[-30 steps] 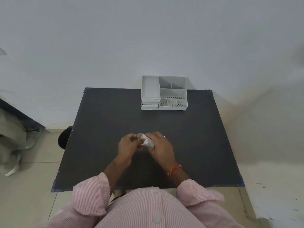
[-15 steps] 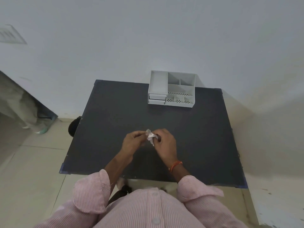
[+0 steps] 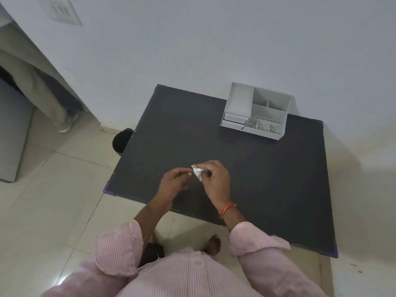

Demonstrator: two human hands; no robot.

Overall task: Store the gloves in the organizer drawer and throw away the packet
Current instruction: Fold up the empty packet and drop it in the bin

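Two hands hover over the near-left part of a dark table (image 3: 267,179). The right hand (image 3: 216,181) pinches a small crumpled white packet (image 3: 197,172) between thumb and fingertips, the packet sticking out toward the left hand (image 3: 173,183). The left hand is loosely curled, its fingertips just beside the packet; whether they touch it cannot be told. An orange thread band (image 3: 227,210) circles the right wrist, and pink striped sleeves (image 3: 120,243) are rolled up on both arms.

Around the hands the tabletop is bare dark surface, with open room toward the right edge and the far edge. Near the far right corner stands a white organizer (image 3: 255,111) (several open compartments on top, two small drawers (image 3: 234,120) at its left front, both closed). It sits well apart from the hands and the packet.

Beyond the far edge rises a plain pale wall (image 3: 214,39), with a switch plate (image 3: 62,10) high at the left. Just off the table's left edge, on the tiled floor (image 3: 42,200), a dark round object (image 3: 121,141) shows partly from under the tabletop. Farther left, another person's trouser leg and light shoe (image 3: 66,125) stand beside a grey cabinet (image 3: 12,136).
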